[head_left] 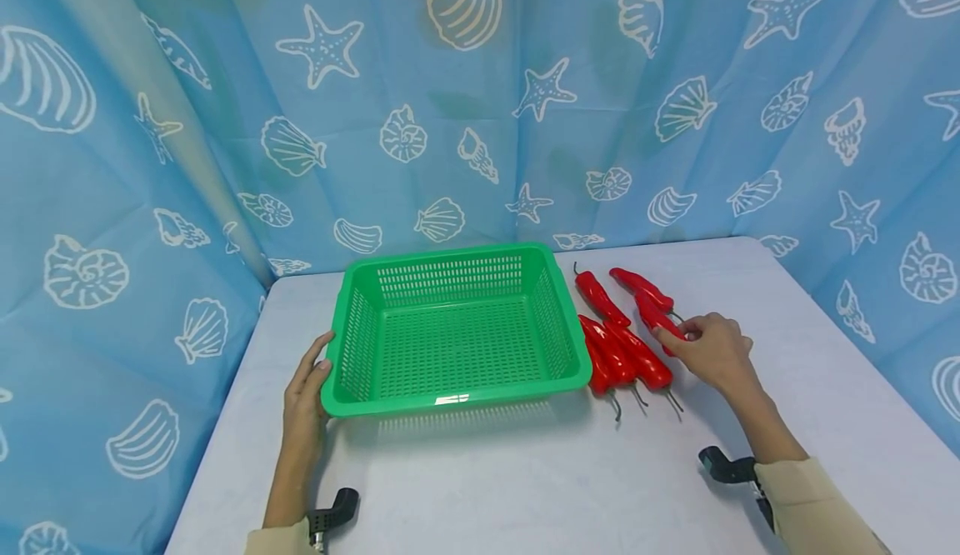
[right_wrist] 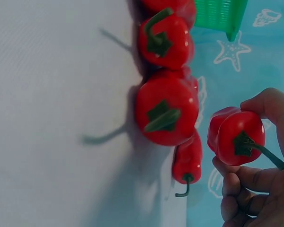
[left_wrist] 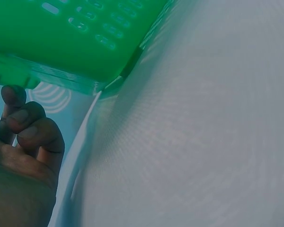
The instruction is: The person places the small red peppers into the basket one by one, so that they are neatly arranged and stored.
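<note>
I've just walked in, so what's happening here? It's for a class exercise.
A person's right hand pinches a red pepper, while the left hand holds the left rim of a green basket. The other red peppers lie on the white table beside the basket's right end; none is inside it.

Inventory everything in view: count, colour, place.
Rectangular table: one, white, front centre.
Perforated rectangular plastic basket: one, green, on the table.
Long glossy peppers: six, red, five right of the basket, one held.
Seashell-patterned fabric curtain: at least one, blue and white, behind and beside the table.
Wrist cameras: two, black, one per wrist.
Sleeves: two, beige, one per arm.
Left hand: one, bare, holding the basket's left rim.
Right hand: one, bare, pinching a pepper.
</note>
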### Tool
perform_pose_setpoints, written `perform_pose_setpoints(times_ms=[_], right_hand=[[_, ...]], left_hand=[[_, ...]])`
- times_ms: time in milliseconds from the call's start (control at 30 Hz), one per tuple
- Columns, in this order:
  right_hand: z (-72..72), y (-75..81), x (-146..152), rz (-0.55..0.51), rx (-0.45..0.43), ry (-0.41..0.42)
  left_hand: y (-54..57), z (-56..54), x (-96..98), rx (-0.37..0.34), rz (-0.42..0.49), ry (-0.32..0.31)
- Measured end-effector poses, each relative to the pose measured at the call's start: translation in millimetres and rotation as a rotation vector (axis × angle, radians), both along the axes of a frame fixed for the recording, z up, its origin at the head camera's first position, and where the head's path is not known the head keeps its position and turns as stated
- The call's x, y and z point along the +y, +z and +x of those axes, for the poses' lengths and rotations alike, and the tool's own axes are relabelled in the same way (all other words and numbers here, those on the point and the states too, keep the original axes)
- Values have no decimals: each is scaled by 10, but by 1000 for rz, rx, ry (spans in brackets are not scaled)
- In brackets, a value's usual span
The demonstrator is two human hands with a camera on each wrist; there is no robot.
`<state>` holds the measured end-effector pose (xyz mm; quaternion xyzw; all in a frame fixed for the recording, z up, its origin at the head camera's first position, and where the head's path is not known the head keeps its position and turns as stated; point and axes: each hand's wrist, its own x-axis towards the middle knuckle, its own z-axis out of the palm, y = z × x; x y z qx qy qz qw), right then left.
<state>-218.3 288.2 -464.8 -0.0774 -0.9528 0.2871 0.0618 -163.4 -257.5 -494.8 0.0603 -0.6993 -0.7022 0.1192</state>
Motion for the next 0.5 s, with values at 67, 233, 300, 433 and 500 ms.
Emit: perform_pose_setpoints(times_ms=[67, 233, 300, 433, 500], right_hand=[[20, 32, -24, -6, 0, 0], [65, 141, -86, -14, 15, 8], [79, 178, -111, -17, 19, 11], [84, 247, -169, -22, 13, 14], [84, 284, -212, -24, 7, 16]], left_hand=[[-5, 4, -4, -1, 6, -3], [-13, 1, -8, 5, 17, -14], [-15, -2, -10, 9, 16, -19], [-20, -5, -10, 19, 10, -23], [-25, -4, -12, 23, 7, -20]])
